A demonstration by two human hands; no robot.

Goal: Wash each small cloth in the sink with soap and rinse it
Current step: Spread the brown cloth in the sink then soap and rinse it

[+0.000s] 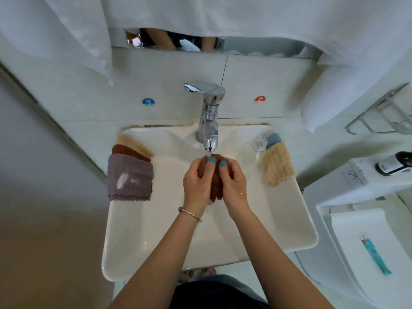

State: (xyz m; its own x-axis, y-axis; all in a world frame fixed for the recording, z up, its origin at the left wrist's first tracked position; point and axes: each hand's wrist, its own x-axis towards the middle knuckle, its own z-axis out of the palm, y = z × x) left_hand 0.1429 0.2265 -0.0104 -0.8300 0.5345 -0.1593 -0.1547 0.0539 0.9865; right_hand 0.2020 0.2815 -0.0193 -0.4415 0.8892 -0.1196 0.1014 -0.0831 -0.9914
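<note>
under the running faucet (pixel 209 121), over the sink (pixel 138 230): left hand (pixel 197 181) and right hand (pixel 234 181) both clamped on the brown cloth (pixel 215 184). soaked, limp, heavier, probably slippery; grip the bunched middle.

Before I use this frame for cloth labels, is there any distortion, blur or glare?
Head view: wide-angle bending bows the sink rim and walls; edges are soft, the towel on top blurred; glare glints on the faucet; the hands and brown cloth at centre are fairly sharp.
</note>
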